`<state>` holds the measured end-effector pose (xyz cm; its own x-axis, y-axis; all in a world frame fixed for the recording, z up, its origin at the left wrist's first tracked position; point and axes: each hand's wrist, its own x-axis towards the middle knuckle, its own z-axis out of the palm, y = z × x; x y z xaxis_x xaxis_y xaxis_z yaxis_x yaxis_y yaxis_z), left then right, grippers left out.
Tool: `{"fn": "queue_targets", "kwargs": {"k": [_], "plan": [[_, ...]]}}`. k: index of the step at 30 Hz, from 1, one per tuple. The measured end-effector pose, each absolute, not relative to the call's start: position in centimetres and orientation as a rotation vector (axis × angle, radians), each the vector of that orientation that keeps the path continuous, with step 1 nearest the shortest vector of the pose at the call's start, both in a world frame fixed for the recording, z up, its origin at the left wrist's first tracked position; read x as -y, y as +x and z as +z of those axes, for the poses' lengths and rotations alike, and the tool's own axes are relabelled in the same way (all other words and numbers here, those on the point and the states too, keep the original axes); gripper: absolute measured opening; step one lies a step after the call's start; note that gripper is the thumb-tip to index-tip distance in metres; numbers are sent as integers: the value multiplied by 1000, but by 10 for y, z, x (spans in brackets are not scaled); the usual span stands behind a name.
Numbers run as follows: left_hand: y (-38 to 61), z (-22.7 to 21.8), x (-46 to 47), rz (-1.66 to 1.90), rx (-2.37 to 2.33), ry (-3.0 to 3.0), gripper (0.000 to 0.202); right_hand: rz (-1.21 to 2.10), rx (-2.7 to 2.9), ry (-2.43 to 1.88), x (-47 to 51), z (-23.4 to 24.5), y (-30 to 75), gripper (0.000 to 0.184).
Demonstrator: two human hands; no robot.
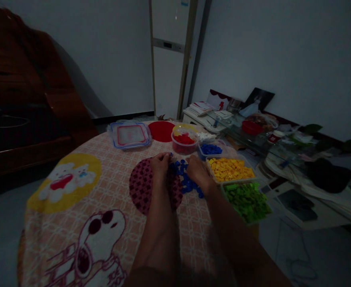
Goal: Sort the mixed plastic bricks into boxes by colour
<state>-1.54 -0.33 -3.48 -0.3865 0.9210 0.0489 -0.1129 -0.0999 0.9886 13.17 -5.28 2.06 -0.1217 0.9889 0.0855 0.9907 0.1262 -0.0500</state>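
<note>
Starting at the left, clear lids (130, 134) and a red lid (161, 130) lie on the table (73, 207). The left hand (160, 164) has its fingers curled down at the far left edge of the loose blue pieces (185, 180). The pile lies between both hands, running right and nearer, under the right hand (198, 171), whose bent fingers touch it. It is too dim to tell whether either hand pinches a piece. Further right are the red tub (184, 144), yellow tray (229, 168) and green tray (247, 199).
</note>
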Motion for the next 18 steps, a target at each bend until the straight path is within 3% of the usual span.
{"fn": "queue_targets", "kwargs": {"k": [10,18], "plan": [[-4,-32,5,1590,-1256,853,17,-357,1734,-1901,180,-79,159,41],[-8,-32,9,1582,-1298,928,22,-99,1645,-1871,148,-74,150,44]]}}
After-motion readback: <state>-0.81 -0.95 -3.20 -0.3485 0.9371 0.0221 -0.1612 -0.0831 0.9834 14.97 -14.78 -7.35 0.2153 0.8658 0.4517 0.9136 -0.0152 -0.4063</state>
